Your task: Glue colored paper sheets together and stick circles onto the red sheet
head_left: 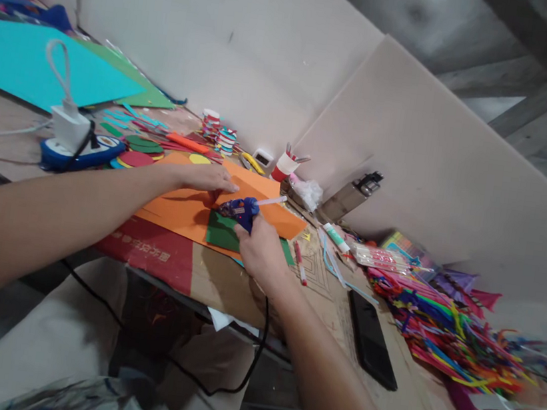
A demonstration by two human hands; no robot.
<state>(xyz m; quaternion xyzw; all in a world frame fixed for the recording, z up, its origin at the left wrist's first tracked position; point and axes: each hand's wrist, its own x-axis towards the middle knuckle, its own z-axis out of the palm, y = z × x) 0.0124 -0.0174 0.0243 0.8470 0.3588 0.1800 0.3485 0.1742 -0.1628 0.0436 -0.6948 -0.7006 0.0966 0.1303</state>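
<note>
While fingers curl closed, right hand [262, 247] gripping blue glue gun [245, 211]

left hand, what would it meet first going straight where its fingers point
Likely the pale glue stick in the blue glue gun, just beyond the left hand, though their heights are hard to judge.

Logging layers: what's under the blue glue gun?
Green paper on an orange sheet shows beneath the blue glue gun. Spots covered by the gun and right hand can't be seen.
</note>
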